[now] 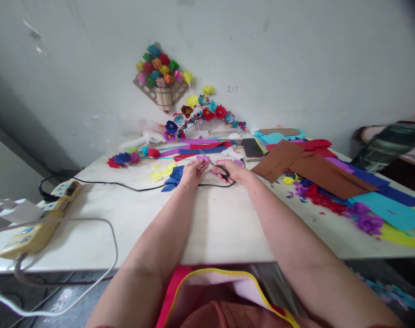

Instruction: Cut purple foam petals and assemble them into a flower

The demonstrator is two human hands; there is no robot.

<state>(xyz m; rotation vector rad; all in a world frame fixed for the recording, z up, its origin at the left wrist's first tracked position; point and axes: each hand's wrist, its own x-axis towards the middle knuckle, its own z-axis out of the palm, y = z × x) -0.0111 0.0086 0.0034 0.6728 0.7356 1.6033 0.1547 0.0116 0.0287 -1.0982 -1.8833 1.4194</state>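
Note:
In the head view, my right hand point(234, 171) is closed around the dark handles of a pair of scissors point(223, 170). The thin blades stick out to the upper left, close to my left fingertips. My left hand point(191, 174) pinches a small piece of purple paper point(202, 158) beside the blades. Whether the blades touch the paper is too small to tell. Blue paper petals point(173, 179) lie just left of my left hand, with yellow paper petals point(167, 170) a little behind them. A white glue gun point(232, 153) rests behind my right hand.
At right are brown paper sheets point(325, 174), blue sheets point(395, 216) and red and purple scraps point(325, 199). A phone point(252, 147) lies behind. Paper flowers point(207, 114) stand at the wall. A black cable point(132, 187) runs from a power strip point(45, 228) across the table.

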